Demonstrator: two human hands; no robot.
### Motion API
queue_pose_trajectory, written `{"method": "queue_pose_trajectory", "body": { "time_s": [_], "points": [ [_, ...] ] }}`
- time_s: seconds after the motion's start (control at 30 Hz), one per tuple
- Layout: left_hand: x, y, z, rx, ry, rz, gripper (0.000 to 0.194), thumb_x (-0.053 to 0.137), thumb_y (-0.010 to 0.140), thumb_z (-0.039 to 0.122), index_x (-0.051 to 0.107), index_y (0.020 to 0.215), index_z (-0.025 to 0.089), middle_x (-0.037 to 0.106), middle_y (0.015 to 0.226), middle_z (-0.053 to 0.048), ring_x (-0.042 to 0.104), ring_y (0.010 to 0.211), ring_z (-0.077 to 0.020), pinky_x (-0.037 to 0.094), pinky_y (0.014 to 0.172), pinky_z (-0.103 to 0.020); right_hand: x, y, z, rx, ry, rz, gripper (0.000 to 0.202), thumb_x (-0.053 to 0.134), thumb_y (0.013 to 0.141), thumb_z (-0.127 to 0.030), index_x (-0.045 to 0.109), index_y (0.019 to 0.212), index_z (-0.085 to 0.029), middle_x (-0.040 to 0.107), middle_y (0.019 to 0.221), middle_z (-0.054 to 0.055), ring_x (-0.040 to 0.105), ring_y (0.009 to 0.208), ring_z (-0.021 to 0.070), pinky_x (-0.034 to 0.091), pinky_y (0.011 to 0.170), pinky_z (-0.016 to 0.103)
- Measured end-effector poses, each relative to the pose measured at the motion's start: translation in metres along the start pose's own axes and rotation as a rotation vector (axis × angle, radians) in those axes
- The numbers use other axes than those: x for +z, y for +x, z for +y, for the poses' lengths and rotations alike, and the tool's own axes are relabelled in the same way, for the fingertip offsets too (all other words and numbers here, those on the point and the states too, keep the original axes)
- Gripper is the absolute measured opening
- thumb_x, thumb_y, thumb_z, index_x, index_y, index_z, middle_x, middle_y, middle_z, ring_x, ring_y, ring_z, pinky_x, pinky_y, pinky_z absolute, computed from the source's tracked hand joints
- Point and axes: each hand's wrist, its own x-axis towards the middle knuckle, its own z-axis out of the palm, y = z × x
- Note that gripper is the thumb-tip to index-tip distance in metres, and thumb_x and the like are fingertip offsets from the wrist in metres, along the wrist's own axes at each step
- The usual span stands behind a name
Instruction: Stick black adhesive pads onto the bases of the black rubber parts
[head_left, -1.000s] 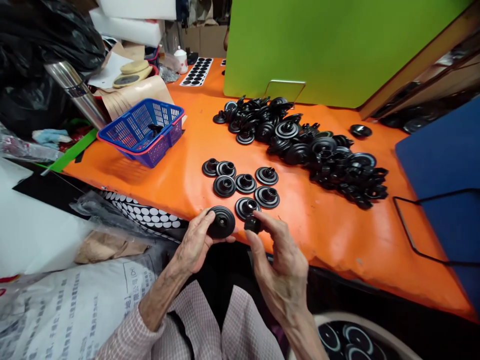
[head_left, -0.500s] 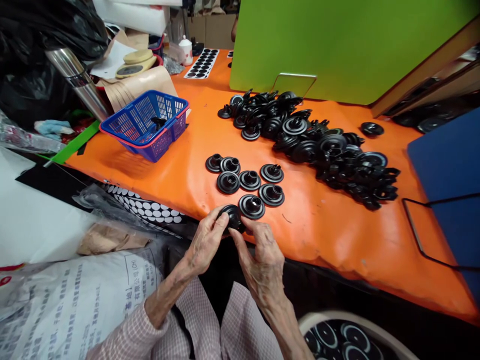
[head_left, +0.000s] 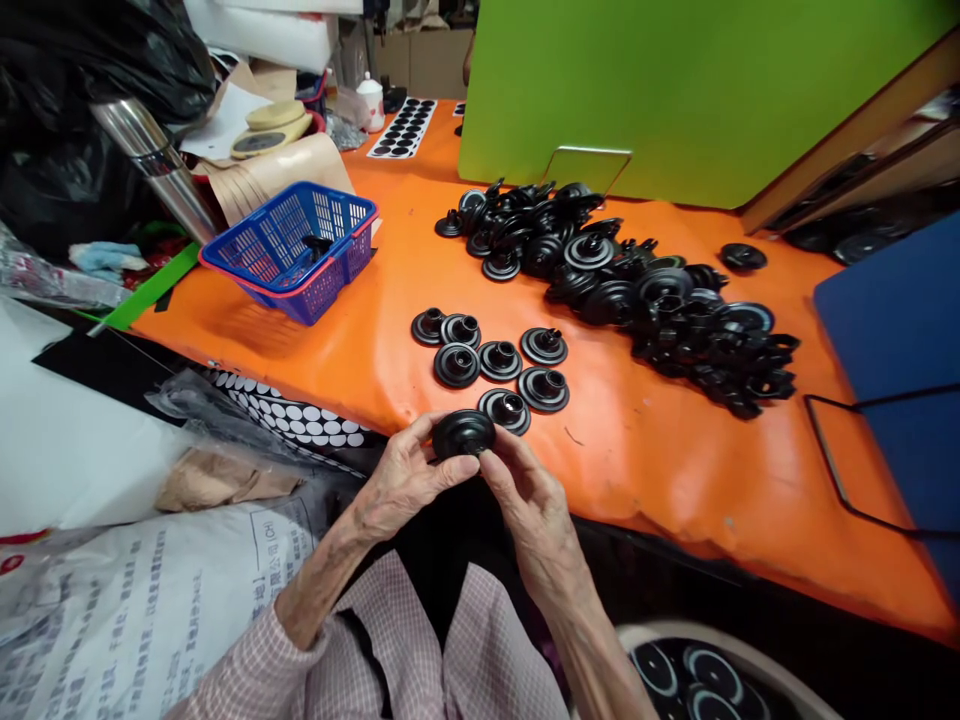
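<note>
A black round disc-shaped part (head_left: 463, 432) is held at the table's front edge between both hands. My left hand (head_left: 405, 475) grips it from the left, thumb pressed near its lower rim. My right hand (head_left: 531, 500) closes on it from the right, with thumb and fingers around the edge. Just beyond lies a small group of similar black discs with raised hubs (head_left: 499, 361), most hub upward. The nearest disc (head_left: 505, 407) of that group is partly covered by my right fingers. The underside of the held part is hidden.
A big heap of black parts (head_left: 592, 252) spreads across the orange table (head_left: 600, 460). At the left stands a blue basket (head_left: 289, 262) beside a steel flask (head_left: 154, 165). A green board (head_left: 675, 90) rises behind, a blue board (head_left: 900, 370) at right. Below right is a tub (head_left: 637, 634) of discs.
The held disc has turned so its round face shows more. My left thumb has slid down to its lower rim, meeting my right thumb there. The discs on the table have not moved.
</note>
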Motion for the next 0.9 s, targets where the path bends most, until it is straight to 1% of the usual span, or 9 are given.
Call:
{"method": "queue_pose_trajectory", "body": {
  "time_s": [0.13,0.27,0.43,0.5,0.57,0.67,0.77,0.83,0.9],
  "points": [
    [-0.001,-0.005,-0.001,0.059,0.103,-0.059,0.038,0.071,0.08,0.027,0.061,0.115,0.017,0.067,0.115,-0.009,0.063,0.106,-0.0208,0.047,0.097,-0.032,0.005,-0.001,0.0,-0.007,0.052,0.02,0.037,0.066,0.08,-0.05,0.058,0.103,-0.023,0.068,0.105,0.005,0.064,0.098,0.0204,0.052,0.091,0.038],
    [0.0,-0.008,0.001,0.119,0.163,-0.022,0.033,0.065,0.085,0.029,0.06,0.116,0.017,0.067,0.115,-0.009,0.064,0.104,-0.0197,0.049,0.093,-0.029,0.01,0.0,0.004,-0.053,-0.018,0.038,0.034,0.061,0.083,-0.052,0.056,0.1,-0.023,0.065,0.102,0.005,0.062,0.096,0.0207,0.05,0.089,0.039],
    [0.002,-0.001,0.006,0.09,0.013,-0.043,0.034,0.069,0.083,0.032,0.061,0.112,0.018,0.064,0.116,-0.008,0.061,0.103,-0.0191,0.051,0.084,-0.025,0.014,0.008,0.005,-0.123,-0.123,0.088,0.036,0.057,0.085,-0.054,0.057,0.101,-0.022,0.063,0.099,0.006,0.061,0.093,0.0227,0.052,0.084,0.043],
    [0.002,0.003,0.006,0.026,-0.118,-0.054,0.032,0.066,0.084,0.037,0.062,0.108,0.017,0.065,0.111,-0.008,0.062,0.093,-0.0161,0.05,0.076,-0.023,0.012,0.008,0.004,-0.244,-0.261,0.164,0.037,0.056,0.086,-0.054,0.058,0.105,-0.022,0.061,0.102,0.007,0.059,0.095,0.0239,0.052,0.085,0.046],
    [0.002,0.006,0.005,-0.031,-0.194,-0.038,0.029,0.062,0.087,0.039,0.064,0.103,0.015,0.066,0.104,-0.008,0.061,0.084,-0.0129,0.049,0.07,-0.022,0.007,0.008,0.001,-0.413,-0.417,0.226,0.041,0.057,0.087,-0.05,0.055,0.118,-0.023,0.058,0.11,0.01,0.056,0.101,0.0253,0.051,0.088,0.049],
    [0.001,0.008,0.001,-0.053,-0.169,0.01,0.025,0.062,0.087,0.034,0.066,0.102,0.015,0.067,0.099,-0.007,0.06,0.081,-0.0123,0.049,0.067,-0.021,-0.002,0.007,-0.004,-0.643,-0.609,0.138,0.048,0.056,0.091,-0.033,0.043,0.137,-0.027,0.052,0.119,0.01,0.054,0.109,0.0245,0.051,0.09,0.046],
    [0.0,0.009,-0.003,-0.036,-0.089,0.035,0.026,0.064,0.085,0.032,0.066,0.104,0.014,0.068,0.099,-0.007,0.061,0.083,-0.0145,0.05,0.065,-0.021,-0.008,0.011,-0.007,-0.831,-0.762,0.004,0.041,0.05,0.093,-0.016,0.048,0.133,-0.027,0.056,0.109,0.008,0.055,0.103,0.0211,0.054,0.084,0.037],
    [0.001,0.009,-0.006,-0.012,-0.032,0.067,0.028,0.064,0.084,0.033,0.066,0.103,0.013,0.068,0.1,-0.008,0.062,0.082,-0.0152,0.051,0.064,-0.022,-0.007,0.014,-0.005,-0.903,-0.826,0.027,0.034,0.05,0.093,-0.013,0.052,0.126,-0.022,0.059,0.101,0.008,0.057,0.096,0.0214,0.054,0.08,0.036],
    [0.003,0.01,-0.009,0.018,0.014,0.102,0.03,0.064,0.084,0.034,0.067,0.105,0.013,0.069,0.1,-0.008,0.063,0.081,-0.0152,0.051,0.065,-0.022,-0.002,0.016,0.001,-0.916,-0.83,0.118,0.025,0.053,0.092,-0.016,0.054,0.117,-0.019,0.06,0.093,0.008,0.058,0.091,0.0219,0.054,0.076,0.036]
  ]
}}
